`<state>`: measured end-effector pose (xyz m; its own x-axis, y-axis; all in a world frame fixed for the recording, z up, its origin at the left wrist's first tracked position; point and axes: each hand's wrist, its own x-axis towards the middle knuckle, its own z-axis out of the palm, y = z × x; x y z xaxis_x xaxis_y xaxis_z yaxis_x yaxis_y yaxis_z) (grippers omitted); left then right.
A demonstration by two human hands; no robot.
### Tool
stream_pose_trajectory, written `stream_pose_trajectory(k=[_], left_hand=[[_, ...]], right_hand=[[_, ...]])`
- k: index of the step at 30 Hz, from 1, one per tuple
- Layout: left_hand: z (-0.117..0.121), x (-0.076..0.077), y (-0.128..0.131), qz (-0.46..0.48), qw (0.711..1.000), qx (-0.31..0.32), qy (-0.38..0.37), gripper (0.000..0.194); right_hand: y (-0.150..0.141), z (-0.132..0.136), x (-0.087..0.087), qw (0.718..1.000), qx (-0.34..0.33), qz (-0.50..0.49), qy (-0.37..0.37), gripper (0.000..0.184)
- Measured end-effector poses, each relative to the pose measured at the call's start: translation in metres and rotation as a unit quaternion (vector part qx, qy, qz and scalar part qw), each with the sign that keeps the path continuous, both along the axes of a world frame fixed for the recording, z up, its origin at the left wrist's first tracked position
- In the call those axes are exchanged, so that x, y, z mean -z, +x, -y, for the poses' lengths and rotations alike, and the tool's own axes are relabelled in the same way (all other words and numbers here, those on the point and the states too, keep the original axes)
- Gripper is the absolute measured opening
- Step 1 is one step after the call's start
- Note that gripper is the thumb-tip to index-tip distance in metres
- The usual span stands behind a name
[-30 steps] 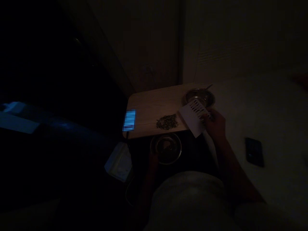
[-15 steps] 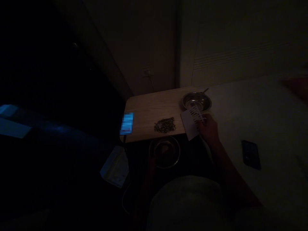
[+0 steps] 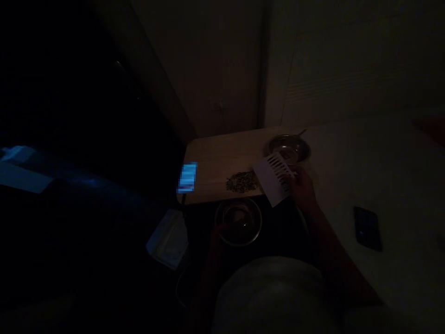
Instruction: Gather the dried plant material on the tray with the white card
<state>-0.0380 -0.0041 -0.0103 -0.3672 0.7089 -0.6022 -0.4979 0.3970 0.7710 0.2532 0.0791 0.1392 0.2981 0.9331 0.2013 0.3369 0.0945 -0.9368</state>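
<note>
In the dim light my right hand [image 3: 301, 186] is closed on a flat white slotted scraper [image 3: 270, 181], its row of slots toward the far right. Its left edge meets the right side of a pile of small dark bits [image 3: 242, 181], perhaps seeds or husks, on a light wooden table [image 3: 215, 153]. Just below the table's near edge, my left hand [image 3: 218, 232] grips the left rim of a round metal bowl [image 3: 257, 232]. A pale patch shows inside that bowl. My left fingers are barely visible.
A second metal bowl [image 3: 306, 150] with a handle-like stick stands at the table's far right. A lit phone screen [image 3: 187, 177] glows at the left edge. On the pale surface to the right lies a dark phone [image 3: 367, 228]. A pale box-like object [image 3: 168, 241] is at lower left.
The scraper has moved left against the pile, and its face now shows more fully. My left hand and its bowl stay nearly in place; the whole view has shifted slightly.
</note>
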Motion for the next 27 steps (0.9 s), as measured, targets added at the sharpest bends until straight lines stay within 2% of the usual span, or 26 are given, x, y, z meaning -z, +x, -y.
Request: stream_pose_trajectory(k=[3,8,10,14,17,21,27], left_hand=[[0.002,-0.002,-0.001,-0.037,0.999,0.022,-0.011,0.006],[0.006,-0.01,0.001,-0.066,0.997,0.035,0.01,0.011],[0.007,-0.013,0.002,-0.061,0.997,0.042,0.0,0.007],[0.009,-0.018,0.002,-0.138,0.989,0.053,0.028,0.016],[0.007,-0.025,0.003,-0.122,0.99,0.065,-0.002,0.014],[0.002,-0.034,0.009,-0.04,0.997,0.066,-0.02,0.012],[-0.003,-0.03,0.012,-0.028,0.998,0.048,-0.043,0.009]], right_hand=[[-0.001,-0.001,-0.002,0.999,-0.015,-0.033,-0.002,0.033],[-0.008,0.0,-0.01,0.999,-0.047,-0.023,-0.016,0.031],[-0.013,-0.001,-0.011,0.997,-0.07,-0.027,-0.013,0.029],[-0.024,-0.008,-0.012,0.991,-0.134,-0.028,-0.002,0.027],[-0.032,-0.012,-0.014,0.983,-0.185,-0.004,0.012,0.025],[-0.038,-0.014,-0.016,0.974,-0.222,0.03,0.026,0.022],[-0.044,-0.018,-0.015,0.967,-0.243,0.065,0.03,0.022]])
